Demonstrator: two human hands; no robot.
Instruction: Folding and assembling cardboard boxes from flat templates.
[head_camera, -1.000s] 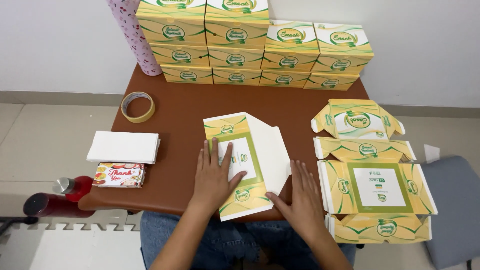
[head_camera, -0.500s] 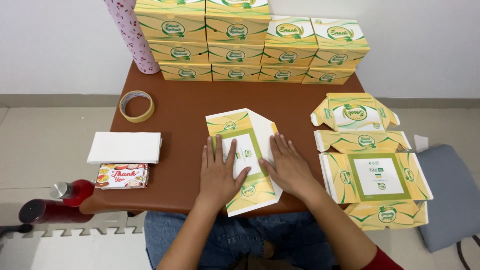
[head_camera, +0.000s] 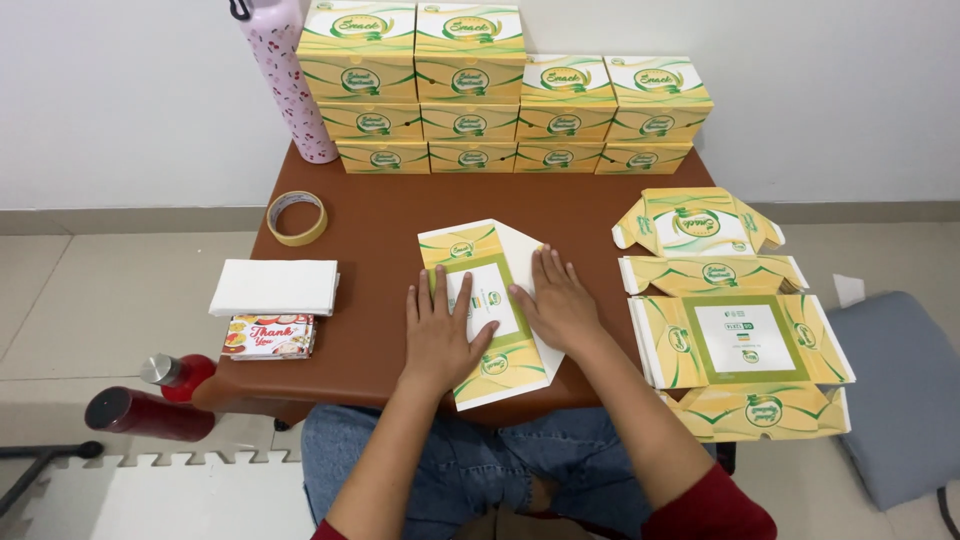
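Flat cardboard box blank (head_camera: 490, 310), glossy yellow-green print, lies on brown table (head_camera: 370, 230) at its front edge. I press it with left hand (head_camera: 440, 335) and right hand (head_camera: 558, 300), both palms flat, fingers spread. Ten finished boxes (head_camera: 500, 95) stacked behind.

Home packing table (head_camera: 380, 215), stacked snack boxes (head_camera: 500, 95)

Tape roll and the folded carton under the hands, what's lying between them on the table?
Nothing: in the head view, bare brown table runs from the tape roll to the folded carton.
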